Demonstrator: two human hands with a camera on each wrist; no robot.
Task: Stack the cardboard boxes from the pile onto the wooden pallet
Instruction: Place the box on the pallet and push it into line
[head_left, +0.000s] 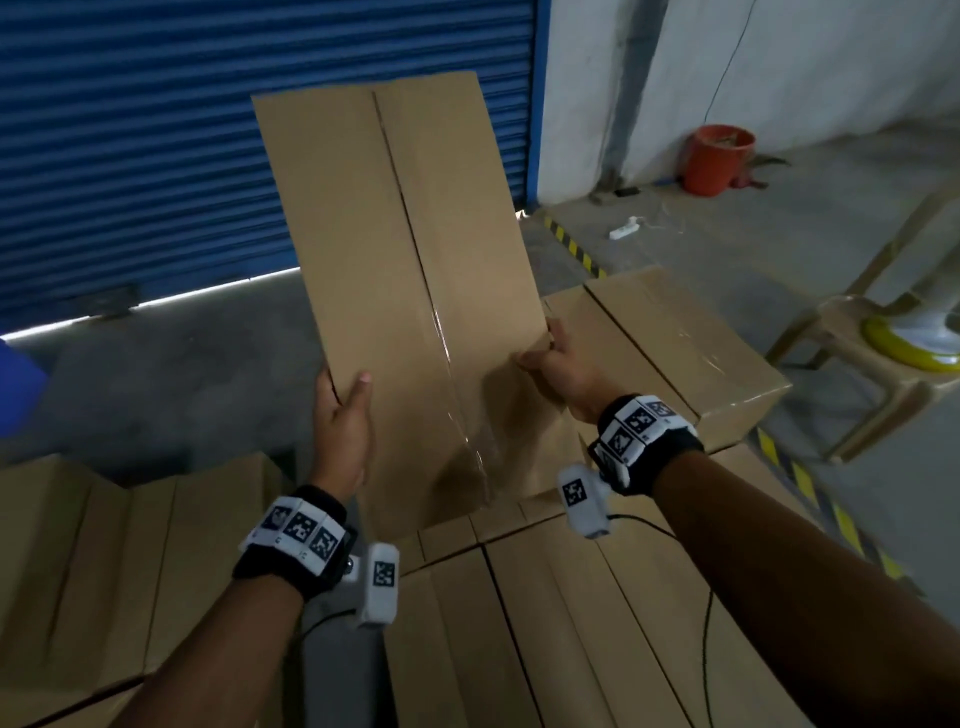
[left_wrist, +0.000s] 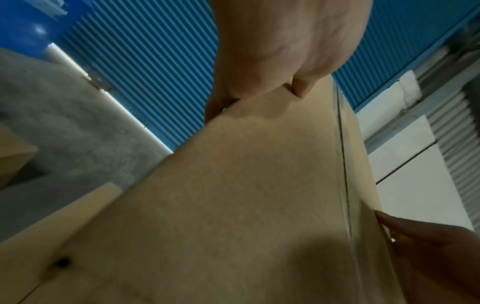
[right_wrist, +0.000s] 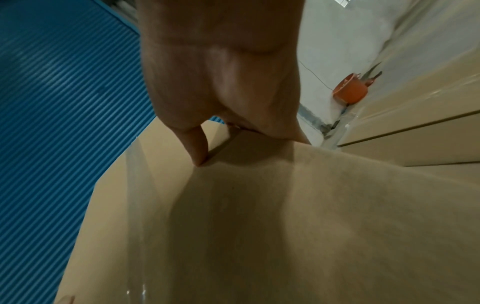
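Note:
A long taped cardboard box (head_left: 410, 270) stands tilted on end above the pile, its taped seam facing me. My left hand (head_left: 343, 410) grips its left edge, thumb on the front face and fingers behind. My right hand (head_left: 558, 364) grips its right edge the same way. The left wrist view shows the box (left_wrist: 246, 195) from below with the left hand (left_wrist: 272, 67) pinching its edge. In the right wrist view the right hand (right_wrist: 226, 98) clamps the box (right_wrist: 259, 216) at its edge. More boxes (head_left: 571, 623) lie stacked below. No pallet is visible.
A blue roller shutter (head_left: 156, 156) closes the back. Another taped box (head_left: 675, 343) lies on the pile at right. An orange bucket (head_left: 717, 158) stands by the white wall. A plastic chair (head_left: 872, 353) stands at right beside yellow-black floor tape (head_left: 810, 488).

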